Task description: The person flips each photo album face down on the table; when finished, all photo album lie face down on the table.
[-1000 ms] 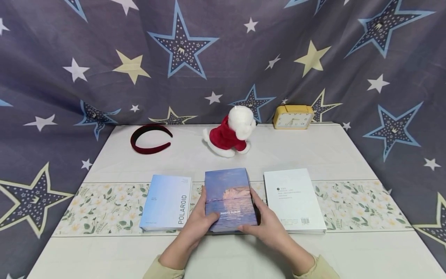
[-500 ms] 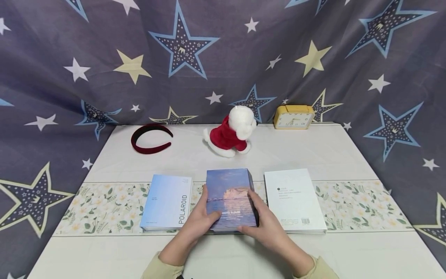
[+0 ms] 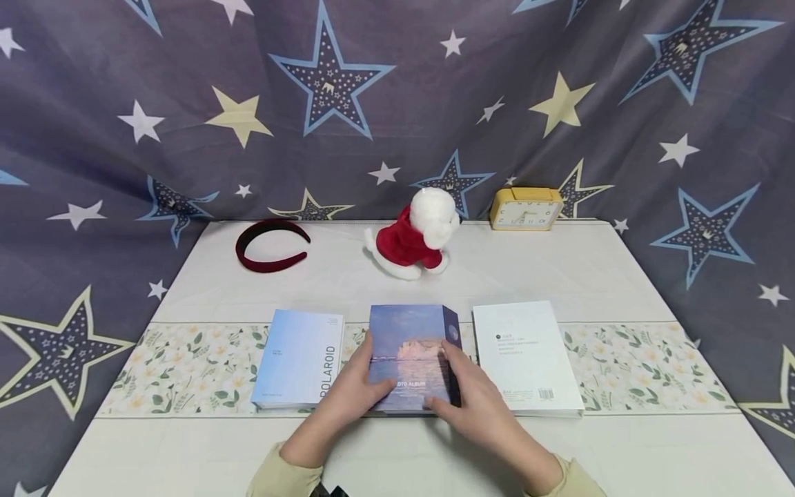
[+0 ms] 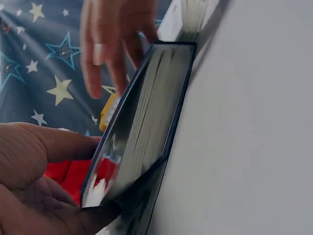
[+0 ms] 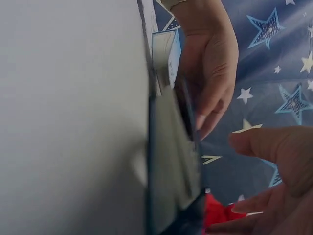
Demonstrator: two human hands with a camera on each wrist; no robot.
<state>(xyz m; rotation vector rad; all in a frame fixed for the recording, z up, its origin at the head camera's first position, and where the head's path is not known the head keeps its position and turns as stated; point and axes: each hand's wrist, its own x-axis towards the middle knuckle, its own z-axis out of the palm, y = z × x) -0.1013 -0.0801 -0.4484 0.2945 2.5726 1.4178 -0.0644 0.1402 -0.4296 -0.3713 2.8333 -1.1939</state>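
A blue-purple photo album [image 3: 406, 330] with a seaside cliff on its cover lies between both hands on the table's floral band. My left hand [image 3: 354, 388] grips its left edge, thumb on the front. In the left wrist view, thumb and finger of the left hand [image 4: 34, 176] hold that edge, where a dark flap [image 4: 134, 183] bends away from the pages [image 4: 156, 103]. My right hand [image 3: 478, 397] is at the album's right side, fingers spread; its thumb and fingers [image 5: 257, 139] stand off the cover in the right wrist view.
A pale blue Polaroid album [image 3: 297, 352] lies left, a white album [image 3: 524, 359] right. Behind are a dark red headband [image 3: 268, 266], a white plush dog [image 3: 406, 238] in red and a yellow clock [image 3: 526, 209]. A star-patterned curtain [image 3: 397, 90] hangs around the table.
The album has turned so more of its dark right side shows. The right hand's fingers have loosened from it; the left hand has shifted slightly with the edge.
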